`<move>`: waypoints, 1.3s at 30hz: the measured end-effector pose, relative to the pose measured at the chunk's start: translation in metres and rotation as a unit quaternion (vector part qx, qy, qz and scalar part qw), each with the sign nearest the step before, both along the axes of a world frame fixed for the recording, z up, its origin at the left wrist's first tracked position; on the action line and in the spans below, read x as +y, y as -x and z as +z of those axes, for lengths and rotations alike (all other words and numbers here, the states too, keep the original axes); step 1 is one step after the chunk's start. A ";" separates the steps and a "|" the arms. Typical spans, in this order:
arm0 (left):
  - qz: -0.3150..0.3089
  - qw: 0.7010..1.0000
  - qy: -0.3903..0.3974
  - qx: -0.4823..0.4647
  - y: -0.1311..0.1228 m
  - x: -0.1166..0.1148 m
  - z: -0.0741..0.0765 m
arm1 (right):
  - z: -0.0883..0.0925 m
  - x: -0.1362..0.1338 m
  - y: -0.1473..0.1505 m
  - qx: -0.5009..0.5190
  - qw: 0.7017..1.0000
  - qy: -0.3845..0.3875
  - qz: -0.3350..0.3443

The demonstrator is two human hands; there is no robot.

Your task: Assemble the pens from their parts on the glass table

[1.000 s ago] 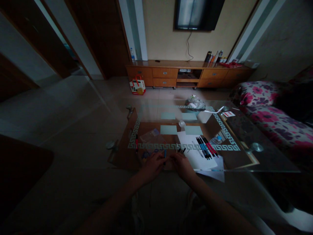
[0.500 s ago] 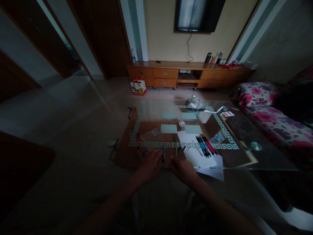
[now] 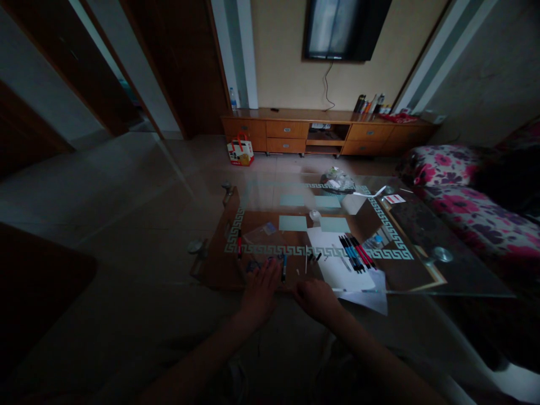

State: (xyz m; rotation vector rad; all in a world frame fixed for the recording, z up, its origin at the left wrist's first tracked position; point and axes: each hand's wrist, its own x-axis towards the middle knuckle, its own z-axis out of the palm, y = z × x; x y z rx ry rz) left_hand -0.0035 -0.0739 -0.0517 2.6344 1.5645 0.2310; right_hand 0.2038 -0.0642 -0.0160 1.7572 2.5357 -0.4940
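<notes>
My left hand lies flat with fingers spread at the near edge of a glass coffee table, holding nothing. A blue pen lies just right of its fingertips. My right hand rests beside it with fingers curled; the dim light hides whether it holds anything. A thin white refill and small black pen parts lie just beyond my right hand. A red pen lies at the table's left. Several blue, black and red pens sit in a row on white paper.
A clear plastic bag and pale green cards lie further back. A floral sofa stands on the right. A wooden TV cabinet with a red-and-white bag in front lines the far wall. Bare tiled floor is on the left.
My hands came apart and pulled back to the table's near edge. The blue pen they held between them now lies on the glass. My left hand has flattened out.
</notes>
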 end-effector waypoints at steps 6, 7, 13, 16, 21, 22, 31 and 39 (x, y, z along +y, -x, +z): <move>0.004 1.000 0.004 0.006 0.001 0.000 -0.001 | -0.002 -0.001 0.000 0.007 1.000 -0.004 0.004; 0.003 1.000 0.004 0.005 0.001 0.000 -0.002 | -0.003 -0.001 0.000 0.009 1.000 -0.004 0.005; -0.011 1.000 0.001 -0.004 0.004 0.000 -0.001 | 0.001 -0.002 0.000 0.017 1.000 0.004 0.002; -0.016 1.000 0.009 -0.024 0.003 0.001 0.003 | 0.006 0.000 0.000 0.041 0.999 -0.018 -0.019; -0.048 0.996 0.043 -0.061 -0.001 0.002 0.014 | 0.012 0.005 -0.001 0.090 0.992 -0.063 -0.067; -0.057 0.995 0.048 -0.067 -0.001 0.002 0.016 | 0.012 0.006 -0.002 0.095 0.991 -0.067 -0.071; -0.068 0.991 0.067 -0.098 0.001 0.008 0.009 | -0.002 0.009 -0.007 0.029 0.996 -0.066 -0.052; -0.042 0.986 0.025 -0.158 -0.002 0.011 0.016 | 0.015 0.008 -0.004 0.021 0.998 -0.041 -0.053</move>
